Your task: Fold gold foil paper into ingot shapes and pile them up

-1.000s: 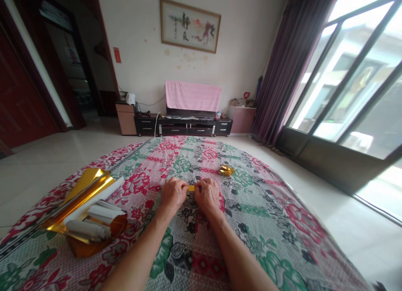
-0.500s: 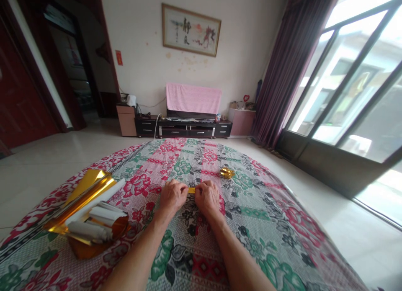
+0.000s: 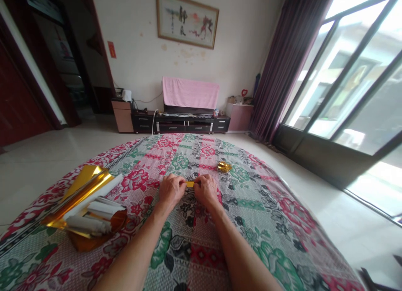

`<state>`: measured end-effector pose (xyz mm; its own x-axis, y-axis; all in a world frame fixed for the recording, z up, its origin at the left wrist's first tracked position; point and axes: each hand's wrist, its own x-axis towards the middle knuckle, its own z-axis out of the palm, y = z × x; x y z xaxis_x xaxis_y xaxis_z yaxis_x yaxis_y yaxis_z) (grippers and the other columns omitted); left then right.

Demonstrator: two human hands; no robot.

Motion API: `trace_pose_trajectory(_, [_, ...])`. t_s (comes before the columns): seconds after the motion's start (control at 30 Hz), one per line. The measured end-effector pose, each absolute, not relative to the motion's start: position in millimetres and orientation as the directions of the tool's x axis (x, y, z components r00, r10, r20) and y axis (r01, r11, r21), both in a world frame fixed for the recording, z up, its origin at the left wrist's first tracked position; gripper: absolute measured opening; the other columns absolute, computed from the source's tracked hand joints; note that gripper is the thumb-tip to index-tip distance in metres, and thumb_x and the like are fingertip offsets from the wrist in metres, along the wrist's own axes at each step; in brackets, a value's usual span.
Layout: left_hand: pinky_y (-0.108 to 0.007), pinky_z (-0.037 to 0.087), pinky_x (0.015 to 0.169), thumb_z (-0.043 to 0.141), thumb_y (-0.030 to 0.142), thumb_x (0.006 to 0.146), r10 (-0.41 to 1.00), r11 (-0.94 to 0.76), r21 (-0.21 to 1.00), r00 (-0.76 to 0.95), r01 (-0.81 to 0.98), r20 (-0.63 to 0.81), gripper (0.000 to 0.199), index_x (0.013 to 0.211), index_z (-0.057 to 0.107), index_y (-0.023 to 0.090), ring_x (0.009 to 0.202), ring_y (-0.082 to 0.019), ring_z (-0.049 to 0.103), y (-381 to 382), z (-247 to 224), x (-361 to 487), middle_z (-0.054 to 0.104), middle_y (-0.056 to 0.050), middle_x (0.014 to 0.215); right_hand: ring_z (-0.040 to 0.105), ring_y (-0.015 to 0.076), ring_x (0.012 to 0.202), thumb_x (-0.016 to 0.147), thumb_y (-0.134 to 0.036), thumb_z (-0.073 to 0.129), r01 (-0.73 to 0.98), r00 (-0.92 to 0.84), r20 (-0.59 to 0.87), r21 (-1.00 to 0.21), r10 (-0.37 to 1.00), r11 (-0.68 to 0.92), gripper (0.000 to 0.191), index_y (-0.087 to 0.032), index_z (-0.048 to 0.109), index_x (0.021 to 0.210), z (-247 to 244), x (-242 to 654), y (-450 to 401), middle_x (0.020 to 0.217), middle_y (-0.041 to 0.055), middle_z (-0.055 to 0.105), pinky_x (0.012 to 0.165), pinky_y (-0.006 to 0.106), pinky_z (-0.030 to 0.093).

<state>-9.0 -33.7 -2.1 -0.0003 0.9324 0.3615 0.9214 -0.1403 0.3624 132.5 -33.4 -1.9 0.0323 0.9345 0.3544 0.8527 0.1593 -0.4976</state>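
Note:
Over the middle of the cloth-covered table, my left hand (image 3: 172, 189) and my right hand (image 3: 205, 190) face each other, fingers pinched. Between them is a small strip of gold foil paper (image 3: 190, 184), its left end in my left fingers and its right end in my right. The ends themselves are hidden by the fingertips. Just beyond my right hand lies a shiny folded gold foil piece (image 3: 224, 167). To the left of my left forearm rests a pile of gold foil sheets (image 3: 91, 186), with rolled white-backed sheets (image 3: 89, 225) on top.
A floral cloth (image 3: 251, 236) in red, green and grey covers the round table. Farther off stand a low black TV cabinet (image 3: 176, 127) and a pink cloth (image 3: 191, 92) draped above it. Purple curtains (image 3: 270, 73) and a glass door (image 3: 333, 86) are on the right.
The view has tilted down and shifted slightly, so everything sits a little differently in the picture. Both hands keep the same pinch on the strip of gold foil paper.

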Motion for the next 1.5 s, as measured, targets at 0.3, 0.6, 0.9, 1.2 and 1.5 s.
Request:
trace_pose_trajectory(0.3, [-0.028, 0.038, 0.081, 0.052, 0.019, 0.074, 0.931, -0.175, 0.38, 0.027, 0.908, 0.365, 0.02, 0.081, 0.07, 0.024, 0.083, -0.018, 0.053, -32, -3, -12, 0.062, -0.005, 0.083, 0.051, 0.017, 0.086, 0.074, -0.013, 0.047, 0.837, 0.058, 0.331, -0.53, 0.942, 0.134, 0.024, -0.023, 0.069, 0.079, -7, 136, -24, 0.093, 0.0035, 0.061, 0.075, 0.025, 0.032])
trace_pose_trajectory(0.6, [-0.029, 0.038, 0.082, 0.047, 0.016, 0.077, 0.895, -0.281, 0.386, 0.094, 0.878, 0.437, 0.022, 0.081, 0.068, 0.022, 0.084, -0.017, 0.053, -35, -7, -17, 0.063, -0.004, 0.083, 0.049, 0.0171, 0.083, 0.078, -0.022, 0.046, 0.863, 0.022, 0.407, -0.469, 0.913, 0.188, 0.021, -0.02, 0.067, 0.077, -1, 132, -38, 0.091, 0.0049, 0.06, 0.076, 0.027, 0.031])
trace_pose_trajectory(0.9, [-0.03, 0.041, 0.083, 0.044, 0.01, 0.074, 0.882, -0.268, 0.422, 0.044, 0.866, 0.469, 0.029, 0.092, 0.064, 0.019, 0.087, -0.019, 0.055, -27, -16, -20, 0.063, -0.006, 0.088, 0.05, 0.0189, 0.088, 0.071, -0.023, 0.057, 0.819, -0.112, 0.486, -0.449, 0.867, 0.357, 0.01, -0.019, 0.062, 0.078, -3, 132, -44, 0.09, 0.0042, 0.06, 0.082, 0.031, 0.03])
trace_pose_trajectory(1.2, [-0.026, 0.047, 0.072, 0.046, 0.022, 0.075, 0.894, -0.301, 0.723, -0.08, 0.622, 0.441, 0.038, 0.111, 0.054, 0.015, 0.07, -0.016, 0.062, -33, -5, -14, 0.067, -0.004, 0.082, 0.055, 0.0138, 0.059, 0.078, -0.027, 0.048, 0.546, 0.054, 0.497, -0.741, 0.866, 0.391, 0.015, -0.018, 0.059, 0.076, -4, 133, -33, 0.067, 0.0007, 0.063, 0.058, 0.023, 0.039])
trace_pose_trajectory(1.5, [-0.026, 0.049, 0.069, 0.059, 0.043, 0.07, 0.946, -0.27, 0.916, -0.095, 0.297, 0.31, 0.05, 0.111, 0.055, 0.014, 0.071, -0.017, 0.064, -29, -6, -11, 0.067, -0.003, 0.076, 0.053, 0.011, 0.051, 0.077, -0.025, 0.049, 0.475, -0.066, 0.52, -0.734, 0.851, 0.485, 0.011, -0.017, 0.056, 0.075, -3, 130, -36, 0.059, -0.0013, 0.059, 0.051, 0.02, 0.037])
